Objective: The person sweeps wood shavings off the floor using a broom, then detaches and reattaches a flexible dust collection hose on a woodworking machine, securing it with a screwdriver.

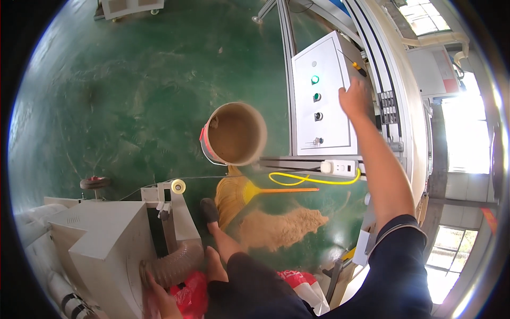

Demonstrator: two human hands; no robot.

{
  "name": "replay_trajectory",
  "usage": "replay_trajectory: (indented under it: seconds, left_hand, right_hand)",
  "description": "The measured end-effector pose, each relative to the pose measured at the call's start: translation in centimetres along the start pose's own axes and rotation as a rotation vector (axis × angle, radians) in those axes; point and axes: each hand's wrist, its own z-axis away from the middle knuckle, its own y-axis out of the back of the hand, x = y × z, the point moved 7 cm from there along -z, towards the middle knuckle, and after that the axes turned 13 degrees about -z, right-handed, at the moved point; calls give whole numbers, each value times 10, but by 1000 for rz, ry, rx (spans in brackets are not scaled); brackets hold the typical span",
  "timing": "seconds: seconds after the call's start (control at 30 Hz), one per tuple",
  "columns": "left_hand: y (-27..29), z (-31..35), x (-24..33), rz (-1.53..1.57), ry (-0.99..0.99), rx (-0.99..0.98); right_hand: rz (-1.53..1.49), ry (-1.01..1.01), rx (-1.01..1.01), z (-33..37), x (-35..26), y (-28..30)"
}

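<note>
My right hand (356,99) is over the upper right edge of a white control box (332,106). Its thumb stands apart from the other fingers, whose tips are partly hidden. Just beyond them is a screwdriver (359,69) with a yellow and black handle, its thin shaft pointing up and left. At the lower left, my left hand (162,297) is closed against a clear ribbed hose (172,264), by its joint with a beige machine (109,244). Part of that hand is cut off by the lower edge.
A bucket (260,130) with brown contents stands on the green floor. Below it lie a broom (234,194) and a heap of tan dust (281,228). A yellow cable (340,182) runs from a white power strip (345,168). Red plastic bags (191,297) lie near my feet.
</note>
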Motion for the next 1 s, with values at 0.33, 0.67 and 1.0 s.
replay_trajectory:
  seconds: [0.33, 0.67, 1.0]
  left_hand:
    - [-21, -18, -66, 811, 565, -6]
    - [-19, -15, -57, 778, 566, -12]
    - [13, -9, 56, -467, 296, 396]
  right_hand:
    - [62, -113, -79, -112, 75, -49]
    - [-79, 190, 85, -66, -7, -27]
    - [-732, -127, -505, 276, -21, -59]
